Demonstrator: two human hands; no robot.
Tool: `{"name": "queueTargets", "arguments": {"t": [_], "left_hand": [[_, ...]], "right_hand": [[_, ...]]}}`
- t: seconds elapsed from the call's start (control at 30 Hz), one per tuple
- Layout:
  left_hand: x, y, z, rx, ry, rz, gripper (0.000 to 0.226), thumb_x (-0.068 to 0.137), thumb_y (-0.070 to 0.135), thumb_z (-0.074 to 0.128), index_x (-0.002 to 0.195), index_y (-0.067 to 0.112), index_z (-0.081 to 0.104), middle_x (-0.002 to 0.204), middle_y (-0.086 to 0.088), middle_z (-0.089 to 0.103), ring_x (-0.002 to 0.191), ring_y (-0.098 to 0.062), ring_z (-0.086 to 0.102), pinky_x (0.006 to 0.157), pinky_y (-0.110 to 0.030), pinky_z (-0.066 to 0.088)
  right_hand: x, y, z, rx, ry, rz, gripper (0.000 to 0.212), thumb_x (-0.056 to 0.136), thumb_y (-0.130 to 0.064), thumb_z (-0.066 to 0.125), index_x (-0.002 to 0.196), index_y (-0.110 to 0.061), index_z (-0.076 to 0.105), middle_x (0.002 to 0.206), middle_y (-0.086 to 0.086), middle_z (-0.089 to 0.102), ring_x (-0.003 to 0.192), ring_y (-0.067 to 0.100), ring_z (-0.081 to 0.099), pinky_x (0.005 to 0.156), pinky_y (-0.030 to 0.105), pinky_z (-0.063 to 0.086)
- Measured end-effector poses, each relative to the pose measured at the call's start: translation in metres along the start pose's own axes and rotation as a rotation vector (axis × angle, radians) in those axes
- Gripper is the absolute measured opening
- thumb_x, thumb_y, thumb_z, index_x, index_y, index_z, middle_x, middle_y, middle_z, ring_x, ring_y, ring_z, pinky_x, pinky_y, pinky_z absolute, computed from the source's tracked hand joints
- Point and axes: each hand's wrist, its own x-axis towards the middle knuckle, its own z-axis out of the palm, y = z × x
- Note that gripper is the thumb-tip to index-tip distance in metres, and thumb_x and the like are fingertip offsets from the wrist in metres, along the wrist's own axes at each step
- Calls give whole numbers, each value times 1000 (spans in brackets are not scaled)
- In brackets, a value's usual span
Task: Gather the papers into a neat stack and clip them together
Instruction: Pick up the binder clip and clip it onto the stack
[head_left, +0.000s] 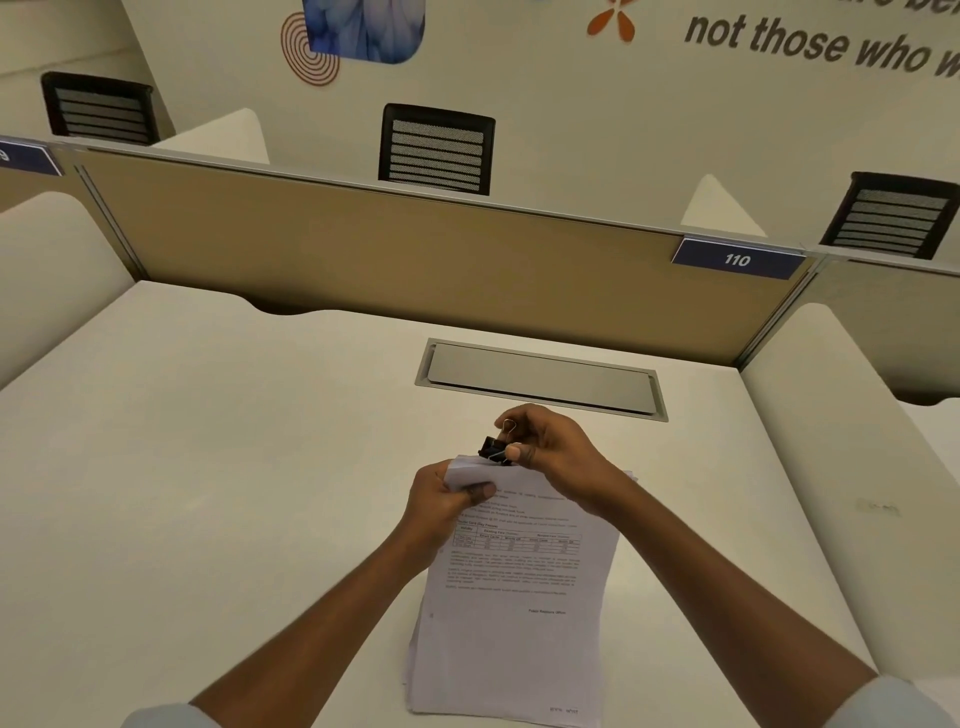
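Note:
A stack of white printed papers (511, 623) lies on the white desk (208, 467), its near end by the desk's front edge and its far end lifted. My left hand (441, 506) pinches the stack's top left corner, thumb on top. My right hand (550, 457) holds a black binder clip (493, 449) by its wire handles, thumb and forefinger squeezing them. The clip's mouth sits at the top edge of the stack, just right of my left thumb. Whether the jaws grip the sheets cannot be told.
A grey metal cable flap (540, 376) is set into the desk just beyond my hands. A tan partition (363, 249) with a blue label reading 110 (737, 258) closes the far side. White side dividers (857, 467) flank the desk. Black chairs (436, 148) stand behind.

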Motion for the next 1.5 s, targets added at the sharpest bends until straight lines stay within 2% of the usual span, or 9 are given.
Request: {"name": "queueTargets", "arguments": {"t": [0.13, 0.27, 0.47, 0.57, 0.63, 0.73, 0.9, 1.2, 1.5], "left_hand": [[0, -1, -1, -15, 2, -6, 36, 73, 18, 71, 108, 9, 69, 90, -2, 75, 85, -30, 72, 68, -32, 59], [0, -1, -1, -10, 0, -1, 31, 73, 18, 71, 104, 15, 71, 90, -2, 76, 84, -30, 72, 68, -32, 59], [0, 1, -2, -25, -2, 4, 27, 74, 16, 73, 101, 16, 71, 90, -8, 75, 83, -31, 72, 69, -37, 60], [-1, 1, -2, -18, -2, -2, 22, 80, 7, 72, 99, 17, 71, 88, -6, 75, 82, -30, 72, 68, -36, 60], [-1, 1, -1, -7, 4, -4, 22, 82, 4, 70, 97, 19, 71, 85, -3, 76, 80, -28, 73, 66, -33, 60], [-2, 2, 0, 3, 13, -11, 20, 77, 15, 73, 96, 22, 70, 86, -4, 75, 79, -29, 73, 66, -34, 60], [-2, 1, 0, 26, 7, -24, 25, 76, 18, 72, 99, 9, 67, 83, -3, 74, 77, -29, 73, 65, -33, 59], [-4, 2, 4, 86, 38, -18, 13, 84, 12, 69, 97, 15, 68, 84, -4, 73, 77, -28, 72, 65, -29, 58], [-7, 8, 6, 129, 30, 13, 13, 84, 5, 67, 86, 17, 68, 70, 9, 71, 66, -10, 70, 58, -17, 53]], "right_hand": [[0, -3, 2, 3, 16, 31, 19, 90, -11, 58, 108, -17, 57, 109, 1, 61, 94, 14, 62, 79, 27, 52], [1, -1, 6, 24, 128, 62, 20, 86, -4, 62, 102, -17, 62, 95, -2, 64, 91, 15, 62, 81, 26, 53], [3, -7, 11, 9, 273, 87, 17, 85, -3, 65, 99, -11, 62, 90, 1, 65, 86, 15, 63, 80, 26, 55], [4, -15, 10, -117, 324, 53, 18, 84, -2, 66, 100, -8, 60, 95, 6, 65, 84, 14, 62, 74, 14, 52], [2, -22, 11, -216, 304, 45, 18, 86, -1, 63, 102, -9, 57, 100, 7, 62, 85, 14, 64, 79, 20, 54], [-6, -31, 16, -401, 230, -15, 19, 89, -1, 58, 106, -10, 55, 107, 6, 60, 90, 16, 64, 81, 23, 54], [-16, -35, 19, -612, 164, -97, 18, 89, -7, 59, 107, -8, 56, 112, 9, 62, 88, 16, 52, 75, 21, 42], [-20, -27, 30, -569, 214, -51, 20, 88, -7, 61, 107, -7, 55, 111, 12, 63, 96, 25, 60, 81, 28, 51], [-15, -24, 30, -524, 160, 38, 20, 89, -8, 60, 109, -8, 57, 111, 9, 63, 97, 21, 59, 86, 30, 52]]}}
